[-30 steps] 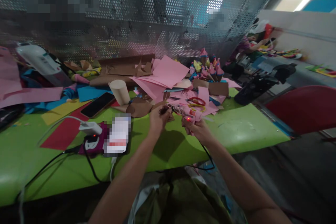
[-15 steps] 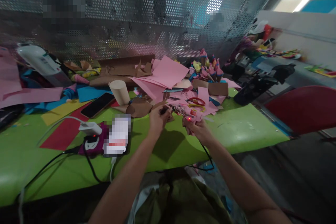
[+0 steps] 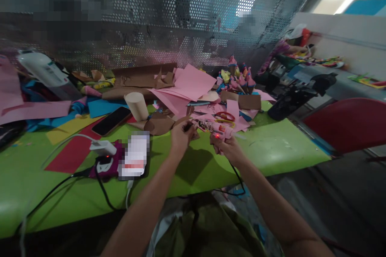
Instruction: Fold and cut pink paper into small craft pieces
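My right hand (image 3: 228, 148) is wrapped around a pink glue gun (image 3: 223, 131) with a small red light lit on its side. A clear glue stick (image 3: 239, 135) pokes out of its back end, and a black cord (image 3: 241, 182) hangs below. The gun's nozzle points left, toward my left hand (image 3: 180, 138). That hand's fingers are pinched together close to the nozzle; what they hold is small and dark and I cannot make it out. Behind the gun lie red-handled scissors (image 3: 225, 116) and pink paper sheets (image 3: 196, 82).
On the green table (image 3: 271, 148) stand a cardboard tube (image 3: 136, 106), a dark phone (image 3: 111, 121), a second phone (image 3: 134, 154) and a purple power strip (image 3: 116, 160) with cables. Small paper cones (image 3: 241, 78) cluster at the back. A black bottle (image 3: 286, 100) and red chair (image 3: 346, 124) are right.
The view has shifted very slightly. Both hands and the glue gun keep nearly the same position.
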Motion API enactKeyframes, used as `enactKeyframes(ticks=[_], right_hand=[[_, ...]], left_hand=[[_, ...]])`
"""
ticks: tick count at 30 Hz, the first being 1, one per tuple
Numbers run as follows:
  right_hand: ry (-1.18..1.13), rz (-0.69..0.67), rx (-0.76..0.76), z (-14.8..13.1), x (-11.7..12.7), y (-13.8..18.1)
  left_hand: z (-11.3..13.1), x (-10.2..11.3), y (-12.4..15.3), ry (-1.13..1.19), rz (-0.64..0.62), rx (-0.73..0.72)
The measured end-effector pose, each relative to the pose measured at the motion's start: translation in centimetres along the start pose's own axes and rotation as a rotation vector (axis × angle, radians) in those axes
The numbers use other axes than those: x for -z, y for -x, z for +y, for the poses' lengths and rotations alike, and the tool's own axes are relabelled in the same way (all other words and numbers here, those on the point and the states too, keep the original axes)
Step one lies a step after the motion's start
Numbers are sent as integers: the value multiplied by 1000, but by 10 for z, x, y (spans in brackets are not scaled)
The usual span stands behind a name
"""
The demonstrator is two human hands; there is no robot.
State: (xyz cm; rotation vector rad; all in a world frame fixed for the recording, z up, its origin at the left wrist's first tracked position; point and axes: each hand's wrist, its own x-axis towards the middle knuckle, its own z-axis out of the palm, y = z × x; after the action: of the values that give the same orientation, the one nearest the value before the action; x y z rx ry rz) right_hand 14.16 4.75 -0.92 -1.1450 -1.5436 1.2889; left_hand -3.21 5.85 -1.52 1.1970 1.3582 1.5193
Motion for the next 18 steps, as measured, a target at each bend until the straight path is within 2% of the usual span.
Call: enactKeyframes(ticks=[10,18], right_hand=[[13,-3,2,2,-1,1],[11,8,-6,5,2,0]], left_hand=[[6,0,3,39,-32,37],[2,0,1,-17,-21,5]])
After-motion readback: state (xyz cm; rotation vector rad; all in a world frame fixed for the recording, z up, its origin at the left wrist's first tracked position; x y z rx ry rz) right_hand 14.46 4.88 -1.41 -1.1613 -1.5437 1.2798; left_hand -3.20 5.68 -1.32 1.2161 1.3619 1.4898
